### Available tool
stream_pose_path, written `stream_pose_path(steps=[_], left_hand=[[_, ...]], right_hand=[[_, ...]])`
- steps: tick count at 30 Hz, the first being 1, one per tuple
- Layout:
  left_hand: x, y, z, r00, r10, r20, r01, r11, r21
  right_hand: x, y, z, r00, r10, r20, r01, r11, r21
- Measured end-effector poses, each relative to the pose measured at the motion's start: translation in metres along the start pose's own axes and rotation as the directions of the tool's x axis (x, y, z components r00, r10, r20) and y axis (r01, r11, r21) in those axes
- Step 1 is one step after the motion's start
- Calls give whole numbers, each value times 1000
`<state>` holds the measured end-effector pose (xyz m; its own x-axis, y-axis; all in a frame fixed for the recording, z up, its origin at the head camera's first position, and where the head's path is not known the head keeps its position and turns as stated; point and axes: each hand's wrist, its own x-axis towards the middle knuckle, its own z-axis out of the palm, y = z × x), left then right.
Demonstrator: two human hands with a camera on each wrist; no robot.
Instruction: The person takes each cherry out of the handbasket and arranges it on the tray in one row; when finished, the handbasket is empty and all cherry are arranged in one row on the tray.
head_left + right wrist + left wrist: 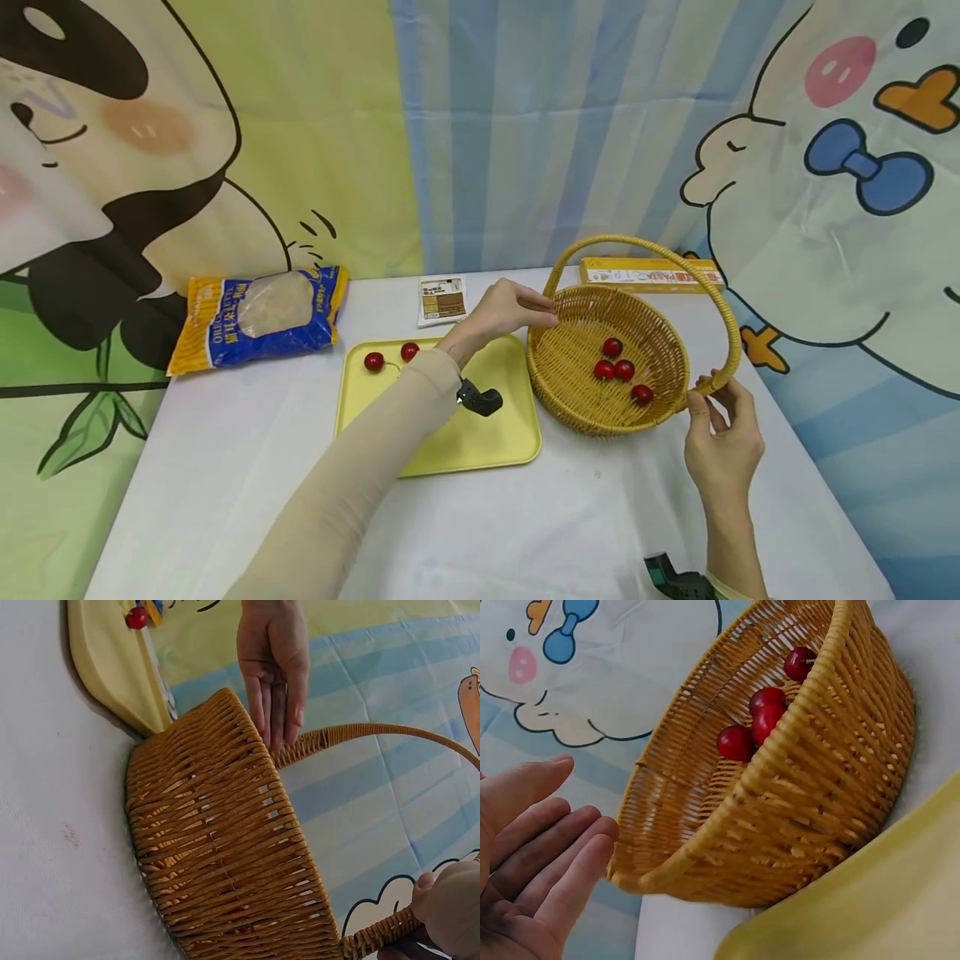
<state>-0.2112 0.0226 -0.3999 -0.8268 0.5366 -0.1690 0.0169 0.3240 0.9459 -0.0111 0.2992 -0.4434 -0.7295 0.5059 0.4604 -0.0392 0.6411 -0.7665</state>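
A round wicker basket (558, 392) with a tall arched handle (637, 242) stands right of the yellow tray. Several cherries (624, 370) lie inside it, seen also as red cherries (768, 724) in the left wrist view. My right hand (726, 437) pinches the handle's lower end on the basket's right side. My left hand (504, 312) reaches over the tray with fingers straight, the fingertips right at the basket's left rim near the other handle end. In the right wrist view that left hand (274, 671) holds nothing.
The yellow tray (480, 450) carries two cherries (373, 362) near its back left. Behind stand a blue and yellow bag (262, 321), a small white packet (442, 302) and a long yellow pasta box (652, 275). A printed curtain (495, 150) hangs behind the white table.
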Motion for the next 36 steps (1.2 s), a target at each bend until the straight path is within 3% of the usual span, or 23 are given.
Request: stream_pose_path(steps=[7,15,27,36], left_hand=[[16,0,26,997,45,63,-46,999,7],[28,-1,56,993,44,109,-47,999,25],[45,-7,85,984,-59,169,75,993,-91],[56,-12,97,981,-134,139,142,989,-50]], right_hand=[[1,0,0,1000,-6,8,6,1000,-5],[1,-1,1,1000,-10,18,10,1000,-23],[1,1,0,1000,-26,12,26,1000,-11],[2,4,0,999,-39,24,40,999,-22]])
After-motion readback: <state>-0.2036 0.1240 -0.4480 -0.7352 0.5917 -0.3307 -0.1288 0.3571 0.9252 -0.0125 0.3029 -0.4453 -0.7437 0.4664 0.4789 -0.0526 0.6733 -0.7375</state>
